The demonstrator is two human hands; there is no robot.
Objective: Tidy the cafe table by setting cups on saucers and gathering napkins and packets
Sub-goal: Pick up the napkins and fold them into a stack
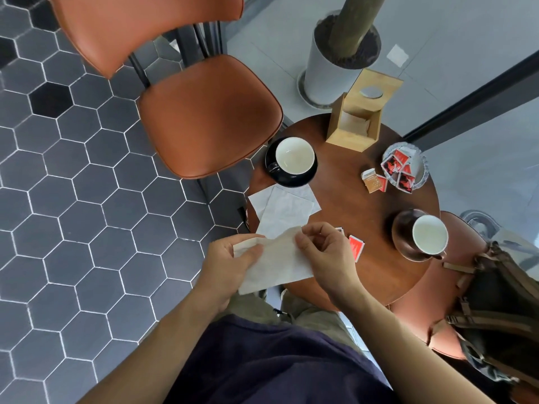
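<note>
Both hands hold one beige napkin (277,258) above the near edge of the round wooden counter (350,205). The left hand (230,263) grips the napkin's left end, thumb on top and fingers curled beneath; the right hand (323,249) pinches its upper right edge between thumb and bent fingers. Beyond the held napkin, two white napkins (284,207) lie flat and overlapping on the counter, their far edge touching a black saucer (291,177) that carries a black cup with a white inside (294,155). At the right side, a second cup (428,234) sits on a dark saucer (404,234), handle toward the person. A red packet (356,246) lies just beside the right hand, and the corner of another (339,230) shows behind its knuckles. Farther back, a glass dish (420,167) holds several red-and-black packets (396,169), with a brown packet (373,180) just beside its rim on the counter. The printing on the packets is too small to read. A wooden napkin holder (358,112) stands at the far edge with napkins inside. An orange chair (204,112) stands beyond the counter, a backpack (495,301) rests on a seat to the right, and a white planter (329,71) stands on the floor behind.
</note>
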